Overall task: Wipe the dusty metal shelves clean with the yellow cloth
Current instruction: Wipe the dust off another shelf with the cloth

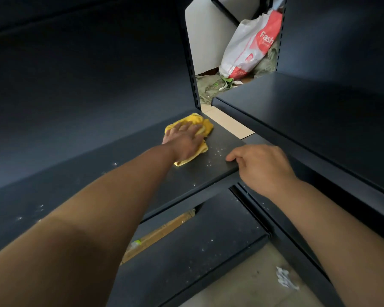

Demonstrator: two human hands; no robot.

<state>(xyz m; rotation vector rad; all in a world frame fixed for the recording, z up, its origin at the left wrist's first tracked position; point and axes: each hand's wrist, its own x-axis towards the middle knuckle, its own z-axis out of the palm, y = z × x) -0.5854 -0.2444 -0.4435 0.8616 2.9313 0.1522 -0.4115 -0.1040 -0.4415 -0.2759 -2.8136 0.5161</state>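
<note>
A crumpled yellow cloth [192, 122] lies near the far right end of a dark metal shelf [111, 173] speckled with white dust. My left hand [183, 141] lies flat on the cloth, fingers stretched out, pressing it to the shelf surface. My right hand [261, 167] rests on the shelf's front right corner, fingers loosely curled over the edge, thumb on top. A lower dusty shelf [197, 247] sits below.
A second dark shelf unit [319, 111] stands to the right. Through the gap between the units, a white and red plastic bag [248, 47] and green sacking lie on the floor. A cardboard box [162, 231] shows under the shelf.
</note>
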